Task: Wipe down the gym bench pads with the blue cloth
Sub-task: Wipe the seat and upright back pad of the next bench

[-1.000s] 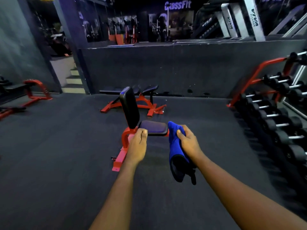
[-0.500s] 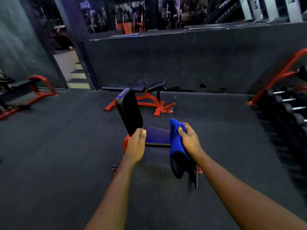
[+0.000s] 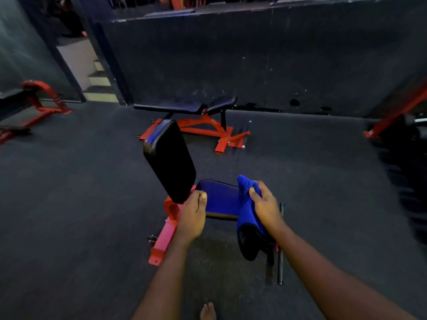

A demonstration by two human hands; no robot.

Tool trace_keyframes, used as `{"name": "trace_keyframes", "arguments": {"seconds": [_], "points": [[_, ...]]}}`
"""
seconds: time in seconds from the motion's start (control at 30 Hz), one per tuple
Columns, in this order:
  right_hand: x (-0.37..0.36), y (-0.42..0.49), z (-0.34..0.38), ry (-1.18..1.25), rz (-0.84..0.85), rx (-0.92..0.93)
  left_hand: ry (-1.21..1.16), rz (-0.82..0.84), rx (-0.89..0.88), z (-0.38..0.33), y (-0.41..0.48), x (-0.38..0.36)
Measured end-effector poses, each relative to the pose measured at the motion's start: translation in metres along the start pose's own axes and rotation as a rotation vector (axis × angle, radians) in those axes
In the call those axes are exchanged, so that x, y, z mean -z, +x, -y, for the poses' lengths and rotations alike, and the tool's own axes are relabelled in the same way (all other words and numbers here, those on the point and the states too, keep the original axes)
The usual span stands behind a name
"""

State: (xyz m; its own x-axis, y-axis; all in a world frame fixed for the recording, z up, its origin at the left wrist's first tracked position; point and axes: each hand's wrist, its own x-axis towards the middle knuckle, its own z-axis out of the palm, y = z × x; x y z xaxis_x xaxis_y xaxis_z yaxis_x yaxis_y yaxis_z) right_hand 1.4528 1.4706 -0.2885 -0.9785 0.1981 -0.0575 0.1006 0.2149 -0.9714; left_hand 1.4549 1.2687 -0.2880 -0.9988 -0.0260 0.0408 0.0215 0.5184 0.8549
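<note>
The right hand (image 3: pixel 265 206) has its fingers curled round the blue cloth (image 3: pixel 246 204), thumb pinching the top fold. The cloth is bunched and hangs in a long tail in front of the right edge of the seat pad (image 3: pixel 220 198). I cannot tell whether it touches the pad yet. The left hand (image 3: pixel 193 215) holds nothing, its fingers loosely bent, and sits at the seat pad's left edge, just below the foot of the back pad (image 3: pixel 169 160). Whether it rests on the bench is unclear.

The main risk is poor coverage: a wadded cloth would likely meet the pad with only a small patch and leave strips unwiped. The seat pad's far edge and the steeply raised back pad are most likely to be missed. In this dim light, missed patches on the dark pads would be hard to spot.

The hanging tail could drag on the floor (image 3: pixel 92 215) or catch on the black bar (image 3: pixel 280 245) below it. A bare foot (image 3: pixel 208 311) is near the red frame (image 3: pixel 161 243), so a step forward could stub it.
</note>
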Motion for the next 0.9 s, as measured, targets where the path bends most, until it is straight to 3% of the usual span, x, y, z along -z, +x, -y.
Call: {"name": "trace_keyframes", "arguments": {"seconds": [0.33, 0.5, 0.7, 0.9], "points": [[-0.051, 0.095, -0.080, -0.066, -0.100, -0.135, 0.006, 0.054, 0.137, 0.119, 0.094, -0.049], [-0.074, 0.141, -0.124, -0.154, -0.052, -0.104, 0.023, 0.016, 0.172, 0.175, 0.127, -0.089], [-0.100, 0.216, -0.239, -0.199, -0.087, 0.058, 0.053, -0.213, 0.127, 0.280, 0.173, -0.183], [-0.107, 0.274, -0.296, -0.339, -0.226, 0.242, 0.267, -0.521, -0.021, 0.378, 0.214, -0.262]]}}
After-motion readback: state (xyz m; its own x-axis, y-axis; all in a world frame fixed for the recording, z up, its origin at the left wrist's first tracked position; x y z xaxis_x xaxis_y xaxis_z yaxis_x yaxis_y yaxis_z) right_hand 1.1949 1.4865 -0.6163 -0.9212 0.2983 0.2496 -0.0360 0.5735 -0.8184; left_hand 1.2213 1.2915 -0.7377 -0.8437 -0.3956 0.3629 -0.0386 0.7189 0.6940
